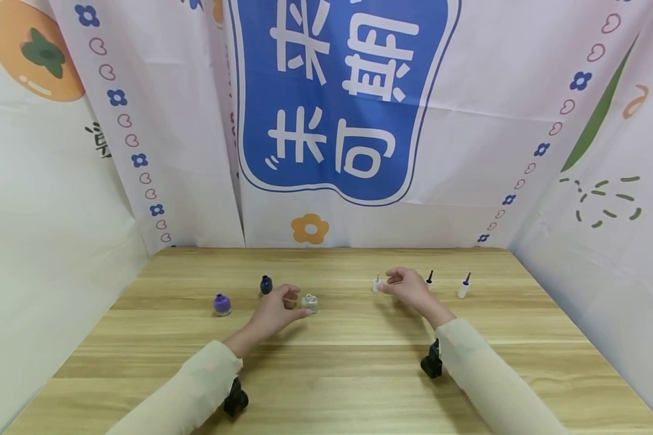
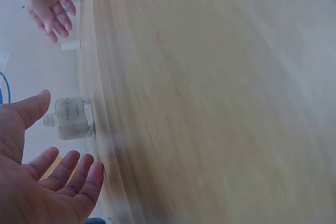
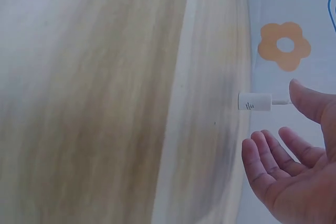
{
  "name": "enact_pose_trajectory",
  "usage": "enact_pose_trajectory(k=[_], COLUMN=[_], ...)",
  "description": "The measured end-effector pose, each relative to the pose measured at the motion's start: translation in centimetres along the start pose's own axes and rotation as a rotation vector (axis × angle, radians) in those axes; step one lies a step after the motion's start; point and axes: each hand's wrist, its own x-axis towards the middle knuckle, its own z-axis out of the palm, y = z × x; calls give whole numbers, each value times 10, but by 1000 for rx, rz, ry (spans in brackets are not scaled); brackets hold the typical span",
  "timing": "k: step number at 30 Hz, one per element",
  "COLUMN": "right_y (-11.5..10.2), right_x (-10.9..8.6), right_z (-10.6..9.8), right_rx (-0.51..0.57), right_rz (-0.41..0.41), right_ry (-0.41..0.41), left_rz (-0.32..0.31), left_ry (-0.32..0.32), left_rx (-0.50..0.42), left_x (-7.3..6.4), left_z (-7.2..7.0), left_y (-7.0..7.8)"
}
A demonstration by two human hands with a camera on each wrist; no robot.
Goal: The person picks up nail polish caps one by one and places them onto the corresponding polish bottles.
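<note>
Though part-hidden, middle brush cap [image 1: 428,283] (apparently white)

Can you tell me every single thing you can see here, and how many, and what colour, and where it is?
Purple bottle: 1, purple, farthest left on the table
Dark bottle: 1, dark blue, behind the left hand
Pale bottle: 1, pale and see-through, by the left hand's fingertips
Caps with brushes: 3, white, in a row on the right, brushes up, the middle one partly hidden
Table: 1, light brown wood pattern, under everything
Printed cloth: number of pieces unclear, mostly white with coloured pictures, behind and beside the table
Sleeves: 2, cream, on the forearms
Wrist cameras: 2, black, one at each wrist
Left hand: 1, bare, beside the pale bottle
Right hand: 1, bare, beside the leftmost cap
</note>
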Motion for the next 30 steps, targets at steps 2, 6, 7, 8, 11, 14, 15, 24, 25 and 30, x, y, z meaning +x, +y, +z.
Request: enact_pose_trajectory(k=[2, 6, 7, 8, 11, 14, 15, 24, 25, 30], right_y=[1, 3, 3, 4, 5, 6, 6, 4, 3, 2], right_x=[2, 6, 8, 9, 13, 16, 17, 21, 21, 22], right_z=[1, 4, 5, 6, 7, 8, 9, 13, 13, 16], right_rx=[32, 108, 129, 149, 191, 213, 219, 249, 245, 235], right_rz=[14, 34, 42, 50, 70, 80, 85, 107, 103, 100], right_ry=[-1, -2, 0, -1, 2, -3, -2, -13, -17, -29], left_rz=[-15, -53, -60, -63, -88, -105, -113, -145, -145, -146], left_ry=[5, 12, 14, 13, 12, 7, 5, -23, -26, -43], left_rx=[-31, -79, -91, -101, -132, -152, -160, -242, -247, -263], left_x=[1, 3, 3, 3, 4, 5, 6, 11, 11, 12], left_z=[1, 3, 3, 2, 2, 2, 3, 4, 3, 3], left_y=[-1, 0, 1, 1, 3, 3, 4, 1, 1, 2])
